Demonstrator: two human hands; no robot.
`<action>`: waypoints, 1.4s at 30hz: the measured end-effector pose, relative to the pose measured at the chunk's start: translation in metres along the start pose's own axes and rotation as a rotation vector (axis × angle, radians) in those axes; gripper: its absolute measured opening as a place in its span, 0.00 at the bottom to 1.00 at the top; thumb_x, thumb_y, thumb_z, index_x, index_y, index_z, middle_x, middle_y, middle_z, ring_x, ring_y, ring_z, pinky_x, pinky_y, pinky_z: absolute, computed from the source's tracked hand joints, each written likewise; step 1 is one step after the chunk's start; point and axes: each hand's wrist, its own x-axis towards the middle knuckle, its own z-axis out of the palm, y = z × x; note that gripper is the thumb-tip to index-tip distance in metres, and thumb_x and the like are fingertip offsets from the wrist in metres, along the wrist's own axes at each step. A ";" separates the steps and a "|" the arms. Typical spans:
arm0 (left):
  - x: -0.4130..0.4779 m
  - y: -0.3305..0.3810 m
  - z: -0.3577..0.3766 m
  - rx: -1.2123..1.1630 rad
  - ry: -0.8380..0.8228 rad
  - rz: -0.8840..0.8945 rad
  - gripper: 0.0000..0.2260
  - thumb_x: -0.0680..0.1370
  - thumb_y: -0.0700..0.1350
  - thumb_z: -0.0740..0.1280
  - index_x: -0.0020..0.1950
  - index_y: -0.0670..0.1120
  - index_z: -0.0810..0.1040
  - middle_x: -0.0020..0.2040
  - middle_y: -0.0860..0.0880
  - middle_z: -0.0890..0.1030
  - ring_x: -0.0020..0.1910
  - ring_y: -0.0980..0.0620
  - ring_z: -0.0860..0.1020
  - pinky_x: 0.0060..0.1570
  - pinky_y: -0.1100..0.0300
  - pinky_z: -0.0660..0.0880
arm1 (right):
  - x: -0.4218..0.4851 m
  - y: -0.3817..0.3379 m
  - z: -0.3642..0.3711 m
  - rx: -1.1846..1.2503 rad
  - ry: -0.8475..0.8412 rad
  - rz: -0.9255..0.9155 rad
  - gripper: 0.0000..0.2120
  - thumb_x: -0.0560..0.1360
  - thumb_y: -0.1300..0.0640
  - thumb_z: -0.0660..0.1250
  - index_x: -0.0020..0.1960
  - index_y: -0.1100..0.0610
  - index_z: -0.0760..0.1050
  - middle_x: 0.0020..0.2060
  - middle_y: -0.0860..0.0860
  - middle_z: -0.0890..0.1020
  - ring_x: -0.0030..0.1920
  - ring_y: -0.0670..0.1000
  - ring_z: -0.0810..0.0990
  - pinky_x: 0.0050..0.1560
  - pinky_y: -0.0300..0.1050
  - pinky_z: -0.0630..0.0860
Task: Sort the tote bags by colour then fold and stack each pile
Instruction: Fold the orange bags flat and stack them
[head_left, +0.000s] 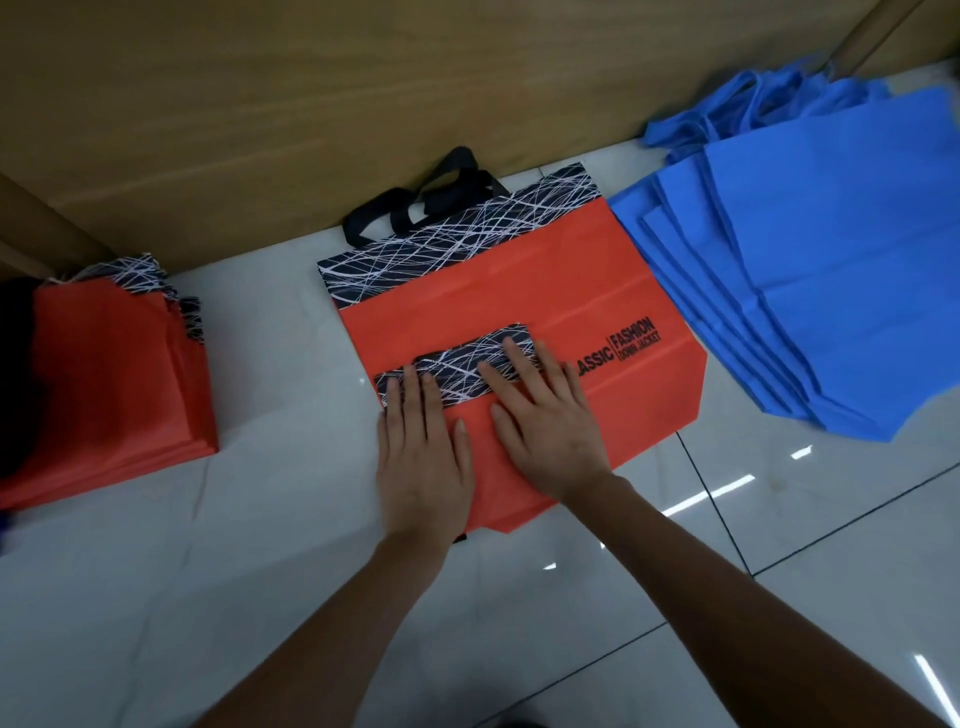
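I have both hands spread flat, left hand (423, 452) beside right hand (545, 421), pressing a folded orange bag (485, 467) onto the open orange bag (519, 280) beneath it on the tiled floor (260, 519). The fabric looks light, thin and slick (it keeps creases, so probably slightly stiff). I'd pinch a folded edge rather than drag it. The orange stack (119, 374) sits well left, the fanned blue bags (831, 260) crowd the right, and the wooden panel (311, 104) stands just behind.
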 end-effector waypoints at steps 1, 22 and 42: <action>0.001 0.000 0.000 0.008 0.005 -0.008 0.24 0.80 0.49 0.52 0.72 0.38 0.63 0.72 0.39 0.64 0.73 0.41 0.61 0.70 0.50 0.57 | 0.001 0.001 0.002 0.008 -0.026 -0.002 0.23 0.79 0.45 0.49 0.74 0.45 0.60 0.75 0.50 0.59 0.75 0.58 0.54 0.72 0.57 0.49; -0.029 0.003 0.002 0.040 -0.024 0.010 0.26 0.78 0.52 0.53 0.73 0.39 0.62 0.74 0.36 0.59 0.73 0.39 0.58 0.70 0.50 0.53 | -0.049 -0.001 0.004 0.009 -0.010 0.160 0.25 0.80 0.44 0.47 0.75 0.47 0.58 0.75 0.52 0.59 0.74 0.58 0.58 0.70 0.58 0.57; -0.032 -0.036 -0.088 -0.930 0.024 -0.381 0.08 0.79 0.40 0.63 0.56 0.49 0.74 0.49 0.60 0.77 0.45 0.70 0.74 0.45 0.73 0.68 | -0.048 -0.069 -0.031 0.818 0.053 0.647 0.24 0.79 0.53 0.62 0.71 0.60 0.62 0.66 0.58 0.67 0.67 0.59 0.66 0.69 0.48 0.60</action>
